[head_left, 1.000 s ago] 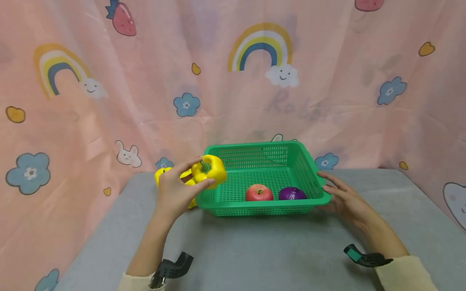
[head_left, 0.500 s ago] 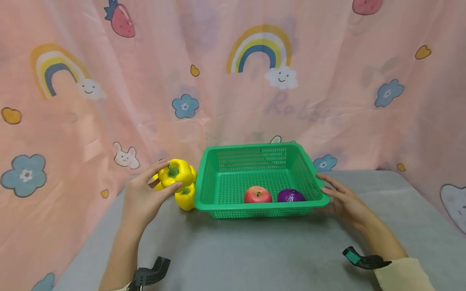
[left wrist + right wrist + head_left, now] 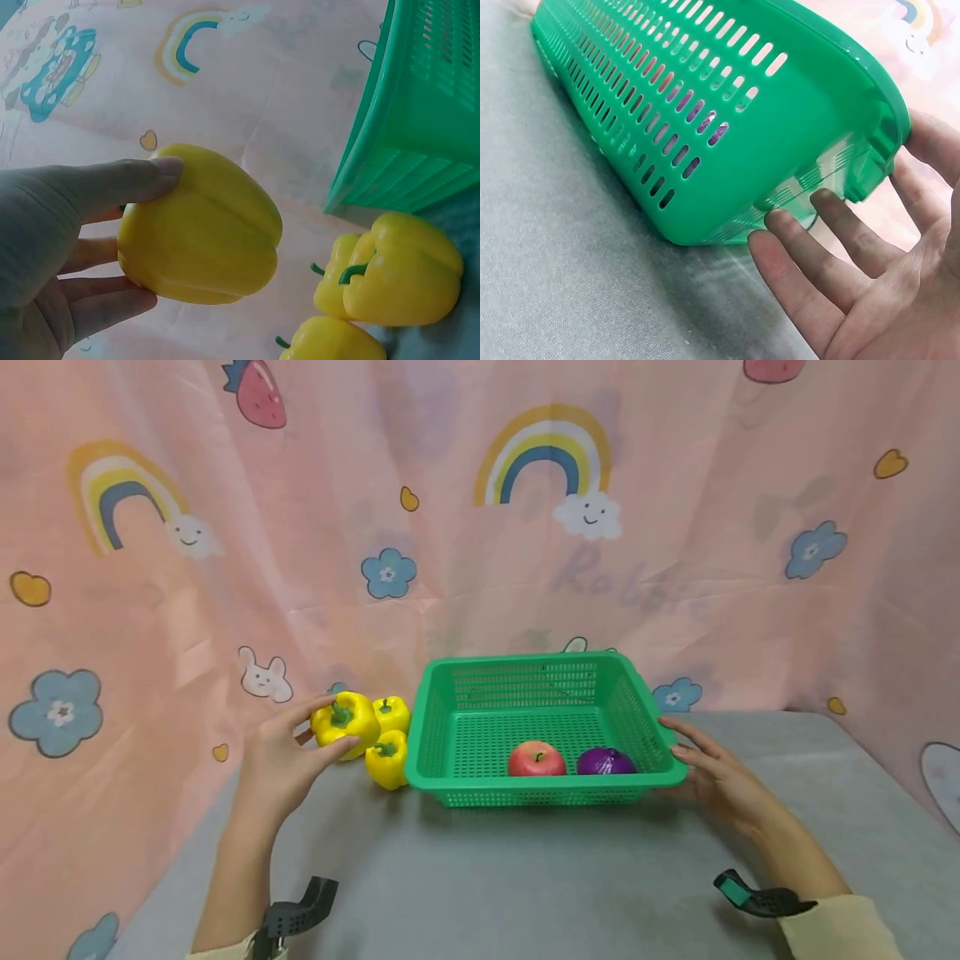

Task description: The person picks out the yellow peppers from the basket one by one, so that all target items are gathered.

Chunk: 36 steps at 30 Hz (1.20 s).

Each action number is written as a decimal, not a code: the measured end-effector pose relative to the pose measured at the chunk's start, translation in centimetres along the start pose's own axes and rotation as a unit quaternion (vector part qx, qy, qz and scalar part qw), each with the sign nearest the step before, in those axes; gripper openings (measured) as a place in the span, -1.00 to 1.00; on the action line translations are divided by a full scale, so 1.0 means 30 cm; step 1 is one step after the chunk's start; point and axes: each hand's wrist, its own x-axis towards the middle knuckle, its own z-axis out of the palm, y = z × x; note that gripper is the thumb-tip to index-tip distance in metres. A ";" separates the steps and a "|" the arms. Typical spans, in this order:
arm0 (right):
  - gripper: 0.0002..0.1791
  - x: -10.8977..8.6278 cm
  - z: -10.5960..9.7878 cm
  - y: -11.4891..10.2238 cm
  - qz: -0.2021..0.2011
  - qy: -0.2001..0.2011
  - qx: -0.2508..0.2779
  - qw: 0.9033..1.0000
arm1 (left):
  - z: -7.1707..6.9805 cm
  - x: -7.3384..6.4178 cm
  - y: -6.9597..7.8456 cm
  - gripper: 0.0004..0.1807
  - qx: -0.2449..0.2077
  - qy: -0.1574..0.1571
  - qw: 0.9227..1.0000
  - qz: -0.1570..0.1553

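My left hand (image 3: 281, 764) grips a yellow bell pepper (image 3: 343, 723) (image 3: 201, 225) between thumb and fingers, just left of the green mesh basket (image 3: 525, 789). Two more yellow peppers (image 3: 387, 762) (image 3: 401, 268) lie on the grey table beside the basket's left wall. A red apple (image 3: 536, 760) and a purple onion (image 3: 604, 762) sit inside the basket. My right hand (image 3: 712, 772) (image 3: 855, 262) rests with straight fingers against the basket's right end (image 3: 810, 142).
A pink curtain (image 3: 480, 527) with rainbows and flowers hangs close behind the grey table (image 3: 525, 877). Black wrist mounts (image 3: 300, 914) show near the bottom edge.
My left hand has carried the yellow pepper from above the basket's left rim out to the left, down toward the other two peppers. The right hand has stayed at the basket.
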 end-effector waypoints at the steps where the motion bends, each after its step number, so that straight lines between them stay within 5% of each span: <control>1: -0.46 0.000 0.000 0.000 0.001 0.001 -0.003 1.000 | -0.002 0.002 -0.006 -0.40 0.002 -0.004 1.000 -0.004; 12: -0.47 -0.003 -0.005 -0.002 -0.003 -0.004 0.000 1.000 | 0.000 0.020 -0.083 -0.39 0.006 -0.043 0.998 -0.055; 28: -0.49 0.003 -0.001 0.001 -0.003 -0.005 0.019 1.000 | 0.000 0.031 -0.175 -0.38 0.037 -0.061 0.995 -0.075; 36: -0.48 0.001 -0.004 0.004 -0.006 -0.008 0.019 1.000 | 0.009 0.035 -0.201 -0.31 0.056 -0.099 0.989 -0.089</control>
